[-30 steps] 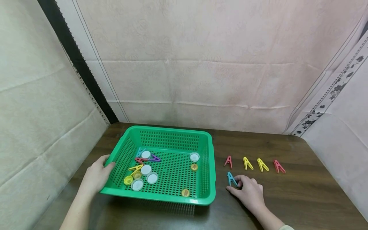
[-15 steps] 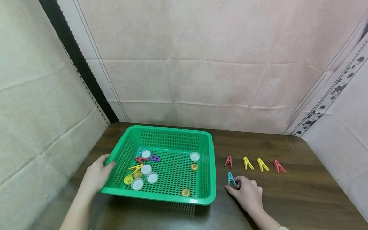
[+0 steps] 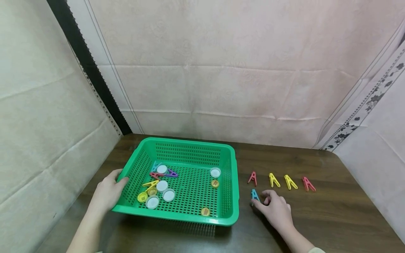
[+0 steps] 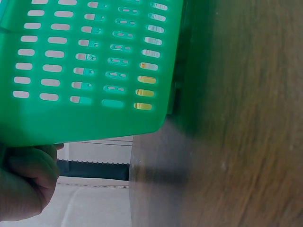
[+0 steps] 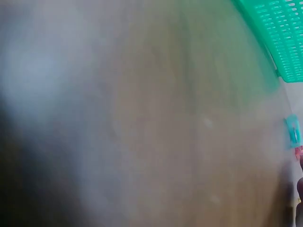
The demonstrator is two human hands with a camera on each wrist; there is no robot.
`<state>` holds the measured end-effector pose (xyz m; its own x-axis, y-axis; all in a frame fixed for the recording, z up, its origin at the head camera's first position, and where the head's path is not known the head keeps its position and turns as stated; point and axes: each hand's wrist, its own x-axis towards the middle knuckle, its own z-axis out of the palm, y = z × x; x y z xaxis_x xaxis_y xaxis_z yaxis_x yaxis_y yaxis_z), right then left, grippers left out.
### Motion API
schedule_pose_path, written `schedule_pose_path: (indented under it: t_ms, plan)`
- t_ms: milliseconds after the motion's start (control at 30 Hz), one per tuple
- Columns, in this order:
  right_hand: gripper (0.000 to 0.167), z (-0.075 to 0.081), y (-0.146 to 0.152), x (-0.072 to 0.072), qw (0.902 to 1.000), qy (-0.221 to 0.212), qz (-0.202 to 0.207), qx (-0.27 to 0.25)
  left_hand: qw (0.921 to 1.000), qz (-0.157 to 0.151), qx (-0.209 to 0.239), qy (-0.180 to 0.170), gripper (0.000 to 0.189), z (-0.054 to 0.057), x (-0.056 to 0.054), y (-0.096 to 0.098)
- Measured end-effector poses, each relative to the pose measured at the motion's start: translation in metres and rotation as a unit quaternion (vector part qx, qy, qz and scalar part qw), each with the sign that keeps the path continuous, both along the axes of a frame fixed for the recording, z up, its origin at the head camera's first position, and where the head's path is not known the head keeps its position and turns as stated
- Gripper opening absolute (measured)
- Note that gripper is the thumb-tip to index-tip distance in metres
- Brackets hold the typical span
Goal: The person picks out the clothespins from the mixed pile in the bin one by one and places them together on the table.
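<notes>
In the head view my left hand [image 3: 107,192] grips the left rim of a green plastic basket [image 3: 233,182], thumb over the edge; the left wrist view shows its curled fingers [image 4: 35,170] beside the slotted wall. Right of the basket, my right hand [image 3: 276,210] is low over the table at a blue clothespin [image 3: 254,194]. Its thumb overlaps the clothespin's lower legs, while the bent index finger is to the right, with a gap. The right wrist view catches the blue clothespin [image 5: 293,130] at its right edge. A red clothespin [image 3: 252,178] lies just behind it.
Two yellow clothespins [image 3: 274,180] and another red clothespin [image 3: 308,183] continue the row rightward on the brown table [image 3: 341,196]. Inside the basket are white caps [image 3: 162,185], yellowish caps [image 3: 205,211] and several clothespins, including a purple one [image 3: 171,173]. Fabric walls [image 3: 221,91] enclose the table.
The right thumb has moved from the blue clothespin's left side across its legs, and the index finger has drawn away. The clothespin and left hand stay in place; the view shifts slightly.
</notes>
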<state>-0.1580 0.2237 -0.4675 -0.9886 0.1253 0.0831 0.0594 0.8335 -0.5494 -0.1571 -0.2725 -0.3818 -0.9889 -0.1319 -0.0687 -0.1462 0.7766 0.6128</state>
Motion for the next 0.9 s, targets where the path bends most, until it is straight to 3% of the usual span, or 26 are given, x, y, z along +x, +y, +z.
schedule_pose_path:
  t_ms: [300,600,900]
  plan:
    - [0.057,0.02,0.002,-0.016,0.9986,0.05,0.016,0.005,1.0,0.001,0.004,-0.001,0.061,0.0,0.0,0.0]
    - [0.042,0.049,-0.009,-0.037,0.9956,0.074,0.053,-0.019,1.0,0.003,0.007,-0.003,0.059,0.002,0.001,0.002]
    - [0.04,0.07,-0.025,-0.053,0.9928,0.051,0.09,-0.06,1.0,0.003,0.009,-0.003,0.059,0.003,0.001,0.003]
